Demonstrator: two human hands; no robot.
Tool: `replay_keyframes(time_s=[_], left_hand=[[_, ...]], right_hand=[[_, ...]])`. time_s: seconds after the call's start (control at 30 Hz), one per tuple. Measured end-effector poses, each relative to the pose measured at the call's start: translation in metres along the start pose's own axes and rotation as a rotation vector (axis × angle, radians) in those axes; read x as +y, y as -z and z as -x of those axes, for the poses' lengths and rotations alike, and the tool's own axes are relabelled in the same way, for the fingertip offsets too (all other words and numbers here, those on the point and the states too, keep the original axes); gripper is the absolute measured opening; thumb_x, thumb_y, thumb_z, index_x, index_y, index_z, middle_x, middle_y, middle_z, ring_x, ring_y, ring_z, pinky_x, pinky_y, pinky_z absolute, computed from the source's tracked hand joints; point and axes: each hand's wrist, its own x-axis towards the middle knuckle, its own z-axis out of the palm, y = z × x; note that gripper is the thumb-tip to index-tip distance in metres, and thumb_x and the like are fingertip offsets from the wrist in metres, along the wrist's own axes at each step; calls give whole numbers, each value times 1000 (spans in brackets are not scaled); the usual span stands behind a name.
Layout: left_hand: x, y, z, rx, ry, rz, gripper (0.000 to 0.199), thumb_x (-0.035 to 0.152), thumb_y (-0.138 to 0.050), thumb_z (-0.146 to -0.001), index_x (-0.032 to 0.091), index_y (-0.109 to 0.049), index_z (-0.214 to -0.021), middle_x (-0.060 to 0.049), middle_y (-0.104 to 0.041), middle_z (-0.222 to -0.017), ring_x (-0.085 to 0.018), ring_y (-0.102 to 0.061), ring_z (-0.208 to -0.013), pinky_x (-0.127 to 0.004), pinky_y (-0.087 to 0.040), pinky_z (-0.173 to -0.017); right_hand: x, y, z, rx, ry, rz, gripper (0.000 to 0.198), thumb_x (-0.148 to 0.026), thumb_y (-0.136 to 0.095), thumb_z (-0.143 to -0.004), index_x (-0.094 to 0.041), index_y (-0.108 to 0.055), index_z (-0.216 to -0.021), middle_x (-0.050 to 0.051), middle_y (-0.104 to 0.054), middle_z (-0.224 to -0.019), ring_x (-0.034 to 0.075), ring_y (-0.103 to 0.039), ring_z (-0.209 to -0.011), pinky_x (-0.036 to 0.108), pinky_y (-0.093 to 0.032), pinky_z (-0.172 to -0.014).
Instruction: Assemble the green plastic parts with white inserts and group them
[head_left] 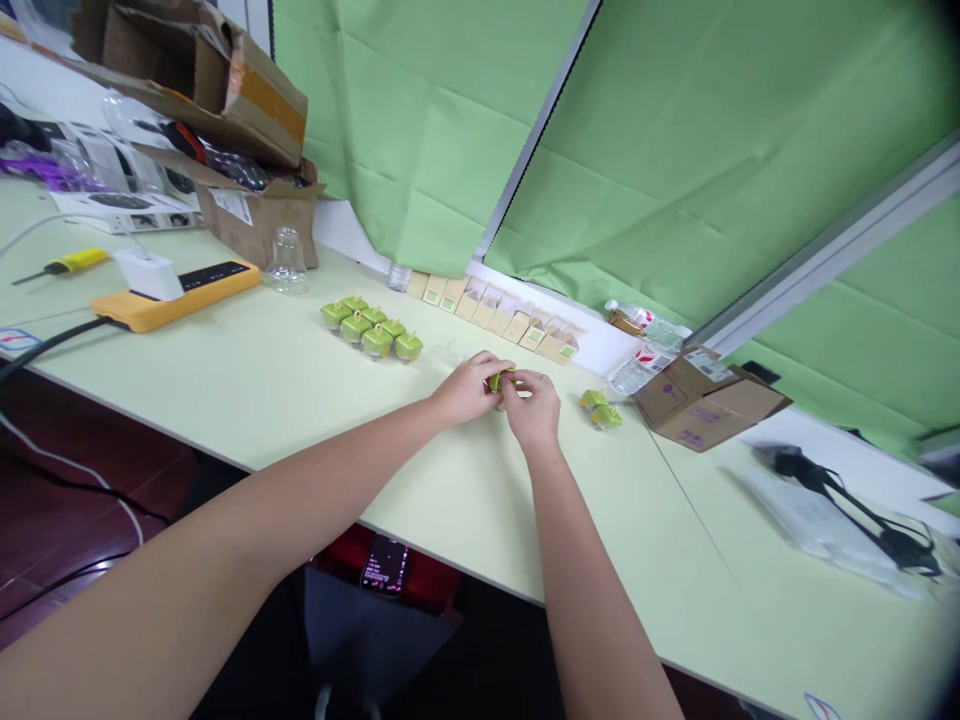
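Observation:
Above the middle of the table [337, 410], my left hand [471, 390] and my right hand [535, 408] meet around a small green-topped piece [498, 380]. Fingers of both hands are closed on it and cover most of its body. Several similar green-topped pieces with clear lower parts [377, 341] stand in a cluster to the left of my hands. To the right is a smaller group of the same green pieces [606, 417]. Behind my hands, a faint clear plastic wrap [448, 353] lies on the table.
Small open kraft boxes [501, 313] line the back edge. At left are an orange power strip [176, 297], a glass jar [286, 262] and large cartons [259, 220]. Plastic bottles [641, 370], a cardboard box [709, 400] and a black strap [855, 500] sit right. A phone [385, 566] lies below the front edge.

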Motion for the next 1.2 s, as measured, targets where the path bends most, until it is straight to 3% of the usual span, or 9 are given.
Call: replay_keyframes(time_s=[0.13,0.23,0.37,0.43,0.57,0.8,1.0,1.1,1.2], left_hand=[[2,0,1,-40,28,35,56,9,-65,-69,21,-64,-124,-8,-59,-116,-16,-61,-91,-24,-53,-72],[0,-1,-2,-48,175,173,65,9,-64,-69,20,-58,-132,-10,-59,-123,-16,-62,-89,-23,-53,-67],[0,1,-9,-95,515,516,37,11,-53,-78,14,-67,-112,-8,-68,-100,-14,-65,-72,-25,-53,-63],[1,3,-11,-86,598,601,24,13,-54,-80,13,-69,-98,-7,-69,-90,-13,-64,-68,-25,-53,-60],[0,5,-12,-28,594,563,10,20,-63,-83,14,-68,-88,-5,-68,-85,-11,-63,-65,-23,-52,-58],[-7,1,-12,-43,557,413,8,19,-60,-89,13,-65,-88,-5,-66,-84,-9,-61,-59,-19,-46,-51],[-15,-1,-12,24,551,314,6,15,-61,-87,12,-66,-86,-4,-67,-84,-8,-61,-55,-20,-46,-53],[-14,-1,-11,29,545,343,5,18,-64,-85,12,-66,-85,-4,-67,-83,-8,-60,-54,-20,-46,-53],[-8,2,-11,-17,602,504,10,22,-66,-84,13,-68,-87,-5,-68,-86,-9,-62,-59,-20,-46,-54]], right_hand=[[2,0,-2,-141,-149,-291,23,-39,-63,-74,-19,-70,-84,3,-71,-81,18,-64,-73,31,-53,-68],[1,0,-3,-139,-233,-430,24,-39,-68,-69,-18,-68,-81,3,-70,-76,17,-63,-69,30,-53,-64],[-1,3,-4,-130,-312,-555,27,-38,-75,-63,-17,-69,-80,3,-72,-80,15,-64,-68,29,-54,-65],[0,4,-5,-120,-344,-602,29,-37,-78,-61,-17,-70,-80,4,-72,-82,14,-64,-67,29,-54,-65],[2,5,-5,-88,-385,-630,30,-35,-82,-58,-16,-73,-80,4,-73,-83,13,-64,-67,28,-55,-65],[-4,5,-3,-80,-335,-557,30,-37,-82,-59,-15,-75,-78,4,-72,-72,14,-61,-58,30,-53,-59],[-8,2,-1,-50,-286,-502,22,-31,-79,-61,-16,-75,-76,4,-73,-73,15,-63,-62,30,-54,-61],[-7,1,-1,-60,-276,-503,22,-32,-78,-62,-16,-75,-77,5,-73,-76,16,-65,-67,31,-55,-64],[-5,4,-2,-67,-289,-557,24,-32,-79,-61,-16,-74,-78,5,-74,-80,16,-66,-70,31,-57,-66]])
